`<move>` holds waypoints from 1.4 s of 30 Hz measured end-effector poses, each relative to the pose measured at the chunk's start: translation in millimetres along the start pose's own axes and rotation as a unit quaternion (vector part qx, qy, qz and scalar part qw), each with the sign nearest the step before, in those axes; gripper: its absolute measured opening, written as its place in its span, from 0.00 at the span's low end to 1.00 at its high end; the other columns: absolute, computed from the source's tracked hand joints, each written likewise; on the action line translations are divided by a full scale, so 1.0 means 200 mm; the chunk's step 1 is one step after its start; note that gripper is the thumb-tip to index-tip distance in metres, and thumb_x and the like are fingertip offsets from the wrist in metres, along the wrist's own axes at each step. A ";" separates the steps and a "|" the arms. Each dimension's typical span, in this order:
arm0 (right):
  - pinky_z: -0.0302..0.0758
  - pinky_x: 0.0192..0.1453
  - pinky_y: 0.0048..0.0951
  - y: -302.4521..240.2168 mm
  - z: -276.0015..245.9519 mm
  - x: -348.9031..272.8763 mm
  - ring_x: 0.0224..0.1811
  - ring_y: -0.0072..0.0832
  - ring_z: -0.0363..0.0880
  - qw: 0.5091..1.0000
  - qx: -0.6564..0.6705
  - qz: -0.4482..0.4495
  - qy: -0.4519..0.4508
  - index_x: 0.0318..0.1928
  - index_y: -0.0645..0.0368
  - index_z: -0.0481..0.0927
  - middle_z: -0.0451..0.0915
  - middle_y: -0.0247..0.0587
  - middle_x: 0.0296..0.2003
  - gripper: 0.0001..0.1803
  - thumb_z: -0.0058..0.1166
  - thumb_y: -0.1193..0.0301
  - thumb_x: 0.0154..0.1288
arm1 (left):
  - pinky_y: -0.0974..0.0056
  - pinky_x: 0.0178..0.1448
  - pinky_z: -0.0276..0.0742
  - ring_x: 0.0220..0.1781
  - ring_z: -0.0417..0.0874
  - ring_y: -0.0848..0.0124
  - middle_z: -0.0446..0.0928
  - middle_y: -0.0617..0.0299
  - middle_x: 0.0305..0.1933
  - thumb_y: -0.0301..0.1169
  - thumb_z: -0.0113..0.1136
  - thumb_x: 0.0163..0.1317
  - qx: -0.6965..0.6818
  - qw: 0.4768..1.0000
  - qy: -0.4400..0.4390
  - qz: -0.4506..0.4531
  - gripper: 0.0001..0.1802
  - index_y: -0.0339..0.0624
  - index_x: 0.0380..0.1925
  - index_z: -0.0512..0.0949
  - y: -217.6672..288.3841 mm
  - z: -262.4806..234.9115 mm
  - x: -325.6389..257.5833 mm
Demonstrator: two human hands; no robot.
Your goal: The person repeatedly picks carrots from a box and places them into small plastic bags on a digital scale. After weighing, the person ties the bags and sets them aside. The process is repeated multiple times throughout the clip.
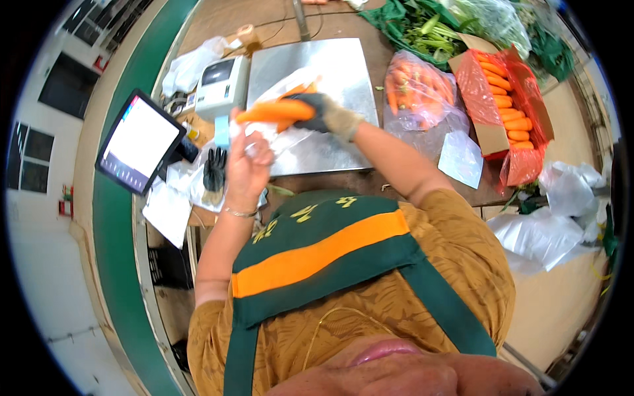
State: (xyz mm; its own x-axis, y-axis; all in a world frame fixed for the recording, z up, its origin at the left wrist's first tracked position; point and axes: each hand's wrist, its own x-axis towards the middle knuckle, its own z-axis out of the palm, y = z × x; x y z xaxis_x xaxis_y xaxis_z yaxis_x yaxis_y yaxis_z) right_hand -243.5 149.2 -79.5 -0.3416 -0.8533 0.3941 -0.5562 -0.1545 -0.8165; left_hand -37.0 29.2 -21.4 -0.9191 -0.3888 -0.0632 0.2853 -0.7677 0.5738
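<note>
My right hand (323, 113), in a dark-palmed glove with a pale cuff, grips a large orange carrot (274, 111) above a metal weighing plate (317, 59). Another carrot's orange shows behind it, partly hidden. A clear plastic bag (289, 146) lies loosely around and under the carrots on the plate. Bare and wearing a bracelet, my left hand (251, 155) is at the bag's left side, just below the carrot's tip. Its fingers are curled at the bag's edge, slightly blurred.
Left of the plate stand a label printer (221, 86) and a tilted screen (140, 142). A spare black glove (214, 169) lies near my left wrist. To the right are a bag of carrots (419, 89), a carton of carrots (508, 105) and leafy greens (432, 36).
</note>
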 end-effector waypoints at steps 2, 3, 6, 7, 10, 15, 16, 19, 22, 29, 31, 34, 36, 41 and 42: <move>0.75 0.58 0.37 0.20 0.09 0.05 0.52 0.44 0.80 0.986 -0.153 -0.053 -0.049 0.57 0.51 0.77 0.82 0.46 0.48 0.31 0.68 0.74 0.48 | 0.76 0.23 0.57 0.21 0.57 0.81 0.63 0.68 0.27 0.36 0.43 0.76 0.059 0.997 0.033 0.035 0.26 0.61 0.72 0.55 0.13 -0.01 -0.01; 0.74 0.59 0.39 0.24 0.11 0.05 0.52 0.43 0.80 0.947 -0.296 -0.060 -0.112 0.58 0.47 0.77 0.82 0.43 0.47 0.32 0.68 0.73 0.49 | 0.77 0.23 0.56 0.20 0.57 0.82 0.61 0.68 0.25 0.35 0.42 0.76 0.128 0.990 0.045 0.048 0.26 0.56 0.72 0.55 0.17 -0.02 -0.03; 0.68 0.65 0.41 0.15 0.11 -0.01 0.57 0.41 0.76 0.932 -0.335 -0.069 -0.119 0.61 0.42 0.75 0.79 0.45 0.49 0.34 0.68 0.67 0.50 | 0.75 0.22 0.55 0.19 0.57 0.81 0.66 0.67 0.25 0.32 0.47 0.74 0.178 0.983 0.053 0.006 0.26 0.43 0.70 0.58 0.22 -0.07 -0.10; 0.68 0.65 0.42 0.08 0.06 -0.02 0.59 0.43 0.74 0.934 -0.336 -0.095 -0.082 0.63 0.44 0.73 0.78 0.48 0.52 0.34 0.68 0.65 0.52 | 0.75 0.22 0.55 0.19 0.58 0.81 0.66 0.67 0.25 0.32 0.47 0.74 0.193 0.980 0.039 -0.012 0.26 0.41 0.69 0.58 0.21 -0.07 -0.10; 0.76 0.51 0.35 0.01 -0.13 -0.20 0.45 0.37 0.81 0.992 -0.102 -0.013 0.071 0.51 0.57 0.80 0.83 0.48 0.43 0.22 0.65 0.62 0.57 | 0.75 0.25 0.61 0.21 0.64 0.81 0.68 0.67 0.26 0.31 0.52 0.71 0.206 0.978 0.020 -0.010 0.27 0.36 0.67 0.61 0.17 -0.03 -0.15; 0.79 0.40 0.40 0.31 -0.74 -1.11 0.35 0.41 0.85 0.816 -0.480 0.290 -0.145 0.39 0.61 0.84 0.84 0.52 0.33 0.16 0.43 0.68 0.65 | 0.71 0.47 0.72 0.36 0.76 0.78 0.75 0.69 0.34 0.27 0.64 0.61 0.392 0.918 0.065 0.015 0.25 0.34 0.59 0.72 0.03 -0.09 -0.15; 0.79 0.45 0.43 0.35 -0.77 -1.22 0.44 0.47 0.84 0.773 -0.430 0.466 -0.012 0.36 0.58 0.84 0.84 0.57 0.36 0.15 0.44 0.67 0.64 | 0.71 0.48 0.71 0.37 0.76 0.78 0.75 0.69 0.34 0.28 0.64 0.61 0.412 0.908 0.073 0.011 0.25 0.35 0.58 0.72 0.01 -0.09 -0.15; 0.80 0.45 0.44 0.47 -0.93 -1.45 0.41 0.47 0.85 0.741 -0.501 0.446 -0.032 0.35 0.59 0.84 0.84 0.54 0.37 0.13 0.44 0.70 0.62 | 0.72 0.49 0.70 0.39 0.76 0.80 0.76 0.70 0.36 0.28 0.66 0.61 0.436 0.894 0.102 0.010 0.25 0.36 0.58 0.73 -0.02 -0.09 -0.15; 0.80 0.46 0.43 0.71 -0.96 -1.43 0.43 0.47 0.84 0.733 -0.444 0.494 0.146 0.37 0.59 0.85 0.84 0.53 0.40 0.14 0.45 0.70 0.63 | 0.66 0.45 0.73 0.37 0.79 0.69 0.79 0.60 0.33 0.36 0.68 0.58 0.601 0.787 0.117 0.074 0.20 0.34 0.45 0.79 -0.03 -0.08 -0.18; 0.78 0.50 0.43 1.17 -0.89 -1.27 0.49 0.44 0.83 0.664 -0.460 0.549 0.216 0.40 0.55 0.87 0.84 0.52 0.44 0.20 0.51 0.55 0.62 | 0.61 0.31 0.68 0.23 0.73 0.63 0.72 0.55 0.21 0.43 0.66 0.56 0.738 0.644 0.144 0.140 0.19 0.34 0.29 0.78 0.04 -0.01 -0.24; 0.78 0.50 0.43 1.21 -0.91 -1.31 0.49 0.45 0.83 0.639 -0.462 0.571 0.228 0.40 0.55 0.87 0.84 0.52 0.44 0.19 0.52 0.55 0.61 | 0.62 0.30 0.68 0.23 0.72 0.66 0.71 0.56 0.20 0.41 0.65 0.58 0.719 0.660 0.174 0.133 0.18 0.34 0.28 0.77 0.07 -0.09 -0.26; 0.78 0.51 0.44 1.19 -0.91 -1.25 0.50 0.44 0.83 0.648 -0.431 0.593 0.206 0.40 0.54 0.87 0.84 0.51 0.45 0.18 0.52 0.56 0.61 | 0.66 0.29 0.64 0.23 0.66 0.74 0.66 0.63 0.19 0.39 0.63 0.63 0.671 0.702 0.192 0.140 0.17 0.35 0.27 0.73 0.08 -0.22 -0.32; 0.78 0.52 0.44 1.15 -0.91 -1.23 0.51 0.44 0.83 0.650 -0.426 0.604 0.176 0.41 0.54 0.87 0.84 0.52 0.45 0.18 0.53 0.57 0.61 | 0.69 0.28 0.61 0.24 0.63 0.78 0.63 0.67 0.20 0.39 0.61 0.65 0.655 0.716 0.192 0.147 0.18 0.36 0.26 0.71 0.08 -0.28 -0.35; 0.78 0.53 0.43 1.25 -0.94 -1.57 0.50 0.45 0.83 0.583 -0.497 0.585 0.267 0.42 0.57 0.86 0.83 0.55 0.46 0.21 0.55 0.54 0.60 | 0.68 0.29 0.65 0.25 0.66 0.77 0.67 0.66 0.20 0.37 0.62 0.63 0.635 0.747 0.146 0.132 0.17 0.35 0.25 0.71 0.06 -0.24 -0.29; 0.78 0.52 0.44 1.19 -0.89 -1.58 0.49 0.46 0.83 0.603 -0.499 0.578 0.232 0.41 0.58 0.86 0.83 0.55 0.44 0.21 0.55 0.53 0.60 | 0.67 0.30 0.66 0.25 0.67 0.77 0.68 0.65 0.21 0.37 0.63 0.62 0.639 0.744 0.151 0.123 0.17 0.35 0.25 0.71 0.05 -0.20 -0.29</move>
State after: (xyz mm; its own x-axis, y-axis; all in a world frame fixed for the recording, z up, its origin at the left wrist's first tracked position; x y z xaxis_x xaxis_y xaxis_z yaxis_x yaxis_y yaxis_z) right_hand -403.1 470.3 -323.7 -0.9841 0.1632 0.0704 0.1567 0.9835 -0.0904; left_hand 29.7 23.9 -45.5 -0.7246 -0.6817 0.1014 -0.2337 0.3814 0.8944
